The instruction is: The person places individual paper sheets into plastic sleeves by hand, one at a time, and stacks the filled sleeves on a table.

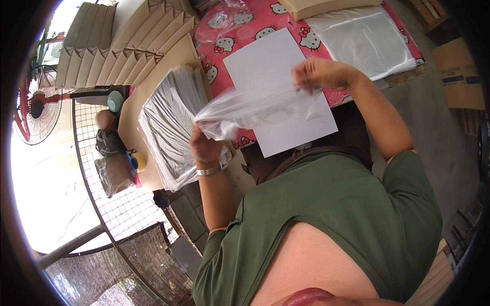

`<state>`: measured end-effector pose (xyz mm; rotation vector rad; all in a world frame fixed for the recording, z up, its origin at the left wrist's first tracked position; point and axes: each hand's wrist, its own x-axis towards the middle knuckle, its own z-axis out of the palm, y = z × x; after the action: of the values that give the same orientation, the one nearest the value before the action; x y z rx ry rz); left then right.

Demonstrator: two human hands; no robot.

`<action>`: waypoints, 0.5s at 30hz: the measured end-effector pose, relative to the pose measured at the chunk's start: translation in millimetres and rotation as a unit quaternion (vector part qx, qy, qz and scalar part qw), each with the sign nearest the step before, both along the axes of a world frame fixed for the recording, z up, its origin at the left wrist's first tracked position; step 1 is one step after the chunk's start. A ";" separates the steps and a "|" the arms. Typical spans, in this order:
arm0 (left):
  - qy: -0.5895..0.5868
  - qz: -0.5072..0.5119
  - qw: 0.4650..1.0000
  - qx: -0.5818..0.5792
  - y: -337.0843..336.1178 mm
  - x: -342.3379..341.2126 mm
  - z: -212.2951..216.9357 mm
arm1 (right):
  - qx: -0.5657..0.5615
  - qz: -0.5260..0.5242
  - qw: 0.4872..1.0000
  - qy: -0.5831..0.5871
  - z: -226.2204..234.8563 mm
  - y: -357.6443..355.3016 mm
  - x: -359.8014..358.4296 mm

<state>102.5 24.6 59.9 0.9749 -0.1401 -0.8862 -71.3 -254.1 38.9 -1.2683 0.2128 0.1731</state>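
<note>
A thin transparent plastic bag (255, 109), blurred by motion, stretches between my hands. My left hand (205, 148), with a metal band at the wrist, is closed around its gathered left end. On the other side, my right hand (321, 74) has curled, partly smeared fingers closed at the bag's right end. Beneath the bag lies a large white sheet (265, 56), tilted on a pink patterned tablecloth (224, 46) and reaching over the near table edge toward my lap. The bag hides the sheet's middle.
Flat plastic bags (173, 127) are stacked on the left board; another transparent stack (367, 46) lies at the far right. Folded beige padded pieces (112, 66) pile up at the back left. A red fan (38, 107) stands beyond a wire mesh; a cardboard box (459, 74) is at right.
</note>
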 end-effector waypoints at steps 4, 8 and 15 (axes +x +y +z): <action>0.043 -0.112 0.984 -0.128 10.2 28.7 -28.2 | 0.010 0.078 0.995 -0.061 -9.2 -6.8 1.8; 0.012 -0.148 0.988 0.046 -5.8 39.6 -45.5 | 0.286 -0.243 0.917 -0.133 -22.3 -23.2 14.3; 0.002 -0.021 0.987 0.159 -70.0 122.6 -105.8 | 0.002 -0.256 0.965 -0.048 -68.7 -57.8 62.2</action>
<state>225.1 -45.4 -45.9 1.2705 -0.0150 -0.9684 -9.1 -311.9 -29.8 -1.1762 0.4481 -0.3318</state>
